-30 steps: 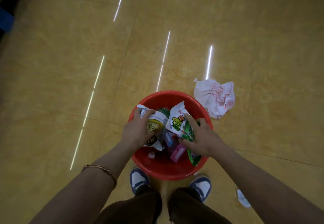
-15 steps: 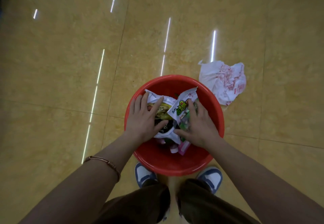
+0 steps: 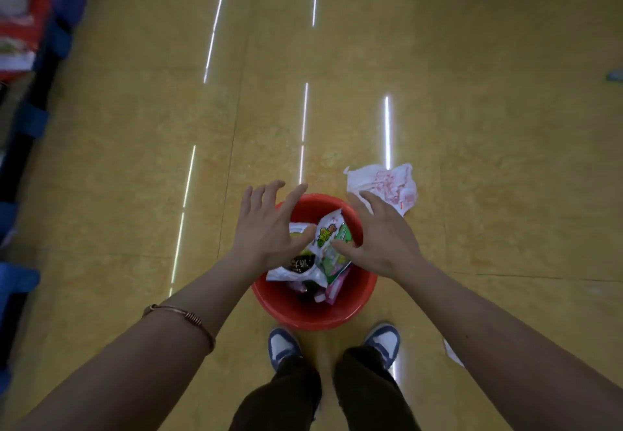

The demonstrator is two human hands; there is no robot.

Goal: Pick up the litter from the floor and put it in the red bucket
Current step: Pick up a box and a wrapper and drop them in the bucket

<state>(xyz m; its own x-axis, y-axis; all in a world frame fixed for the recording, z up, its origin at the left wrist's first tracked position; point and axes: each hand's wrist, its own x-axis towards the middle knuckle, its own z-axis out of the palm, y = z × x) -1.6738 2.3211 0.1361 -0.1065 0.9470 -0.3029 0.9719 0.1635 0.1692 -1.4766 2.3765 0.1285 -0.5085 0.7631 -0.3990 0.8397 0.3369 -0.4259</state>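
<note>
The red bucket (image 3: 303, 312) stands on the floor just in front of my feet. Several crumpled snack wrappers (image 3: 328, 238) fill it, white, green, black and pink. My left hand (image 3: 266, 228) hovers above the bucket's left rim with its fingers spread, holding nothing. Over the right rim is my right hand (image 3: 384, 241), fingers straight and empty. A crumpled white wrapper with red print (image 3: 387, 184) lies on the floor beyond the bucket, just past my right fingertips. A small white scrap (image 3: 451, 354) lies on the floor beside my right arm.
Yellow tiled floor stretches all around. Blue shelving with red and white packages (image 3: 20, 26) runs along the left edge. A small bluish object (image 3: 615, 76) lies at the far right. My two shoes (image 3: 384, 343) stand just behind the bucket.
Both hands have let go of the wrappers and lifted out of the bucket with fingers spread. The wrappers stay inside. The view has risen away from the floor.
</note>
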